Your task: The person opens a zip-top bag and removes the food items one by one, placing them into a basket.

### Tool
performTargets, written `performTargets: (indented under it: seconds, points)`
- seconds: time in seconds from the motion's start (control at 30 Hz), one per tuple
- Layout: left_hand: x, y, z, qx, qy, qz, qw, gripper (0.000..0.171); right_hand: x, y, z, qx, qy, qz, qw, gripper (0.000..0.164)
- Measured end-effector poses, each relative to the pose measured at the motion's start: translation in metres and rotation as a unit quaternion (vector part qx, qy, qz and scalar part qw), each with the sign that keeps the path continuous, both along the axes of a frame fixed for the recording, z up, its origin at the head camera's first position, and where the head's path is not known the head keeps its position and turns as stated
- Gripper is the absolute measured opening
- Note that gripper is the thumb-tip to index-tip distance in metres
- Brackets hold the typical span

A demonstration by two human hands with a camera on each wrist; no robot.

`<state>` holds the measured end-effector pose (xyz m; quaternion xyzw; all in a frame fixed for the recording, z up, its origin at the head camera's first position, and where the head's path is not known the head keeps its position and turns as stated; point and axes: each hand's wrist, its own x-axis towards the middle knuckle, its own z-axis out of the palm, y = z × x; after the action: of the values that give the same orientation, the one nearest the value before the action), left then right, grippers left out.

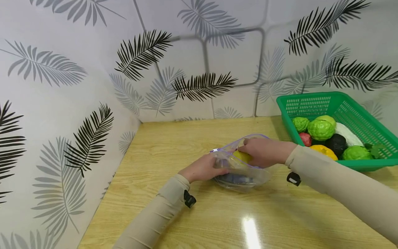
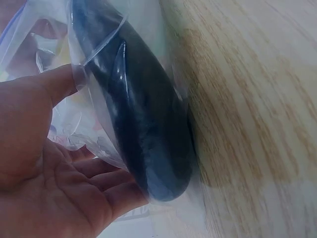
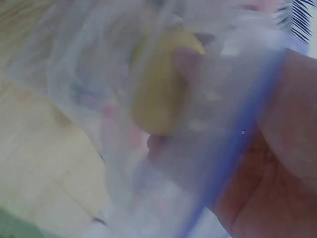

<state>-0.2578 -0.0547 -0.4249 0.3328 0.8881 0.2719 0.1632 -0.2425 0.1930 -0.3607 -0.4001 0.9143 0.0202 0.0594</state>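
Observation:
A clear zip bag with a purple-blue zip edge lies on the wooden table, its mouth apart. My left hand grips the bag's left side, thumb on the near face and fingers beneath. Inside the bag rests a dark, glossy eggplant, seen through the plastic in the left wrist view. My right hand reaches in through the mouth and holds a yellow oval fruit, whose exact kind I cannot tell. A white slider sits at the zip's left end. The right wrist view is blurred by plastic.
At the right stands a green basket of produce. It holds green wrinkled pieces, a white long vegetable, a black round piece and a yellow-orange piece. A leaf-patterned wall borders the table behind and left.

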Motion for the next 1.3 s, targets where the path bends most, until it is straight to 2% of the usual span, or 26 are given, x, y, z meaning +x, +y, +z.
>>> performTargets:
  seconds: [0.17, 0.4, 0.57, 0.67, 0.8, 0.93, 1.1, 1.3]
  points:
    - [0.000, 0.002, 0.000, -0.035, 0.009, 0.013, 0.9993, 0.047, 0.015, 0.015, 0.027, -0.022, -0.008, -0.031, 0.999, 0.046]
    - [-0.001, 0.004, 0.002, -0.047, 0.004, 0.019, 0.9987, 0.050, 0.038, 0.045, 0.063, -0.059, -0.002, -0.082, 0.995, 0.057]
    - [-0.002, 0.005, 0.003, -0.048, 0.001, 0.019, 0.9987, 0.048, 0.043, 0.075, 0.081, -0.082, -0.017, -0.127, 0.988, 0.063]
    - [-0.002, 0.005, 0.003, -0.048, -0.001, 0.017, 0.9987, 0.046, 0.040, 0.099, 0.086, -0.085, -0.017, -0.154, 0.984, 0.064]
    - [-0.002, 0.005, 0.002, -0.047, 0.000, 0.014, 0.9988, 0.044, 0.030, 0.134, 0.083, -0.080, 0.001, -0.183, 0.980, 0.063]
    - [-0.002, 0.003, 0.001, -0.047, 0.000, 0.010, 0.9989, 0.043, 0.018, 0.166, 0.070, -0.068, 0.006, -0.206, 0.976, 0.062]
    - [-0.001, 0.001, 0.001, -0.048, -0.003, 0.014, 0.9988, 0.041, 0.007, 0.195, 0.048, -0.029, -0.007, -0.233, 0.972, 0.061]
    - [0.001, 0.003, 0.003, -0.051, 0.001, 0.014, 0.9986, 0.042, -0.001, 0.215, 0.026, -0.005, -0.036, -0.236, 0.971, 0.058]
